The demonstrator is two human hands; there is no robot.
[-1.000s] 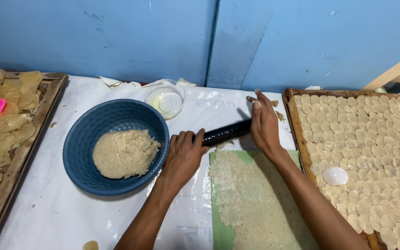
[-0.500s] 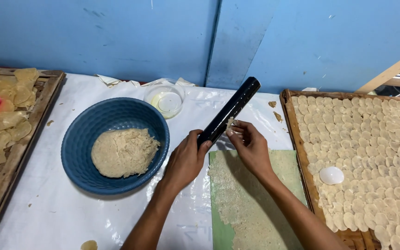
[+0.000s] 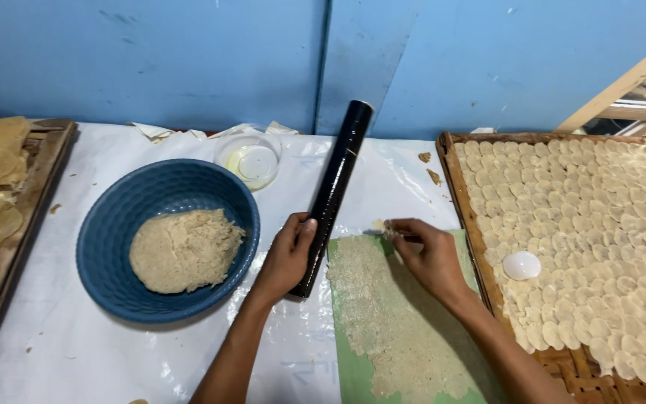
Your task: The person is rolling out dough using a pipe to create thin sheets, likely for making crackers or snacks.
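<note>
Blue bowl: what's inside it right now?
The blue bowl holds one lump of pale, crumbly dough, resting toward its right side; the rest of the inner wall is bare. What lies beneath the lump is covered and cannot be seen.

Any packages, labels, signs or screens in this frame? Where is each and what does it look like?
No packages, labels, signs or screens show.
Faint printing shows through the white plastic table cover near the bottom edge, too dim to make out.
The black roller under the left hand is plain, with no label visible.
</note>
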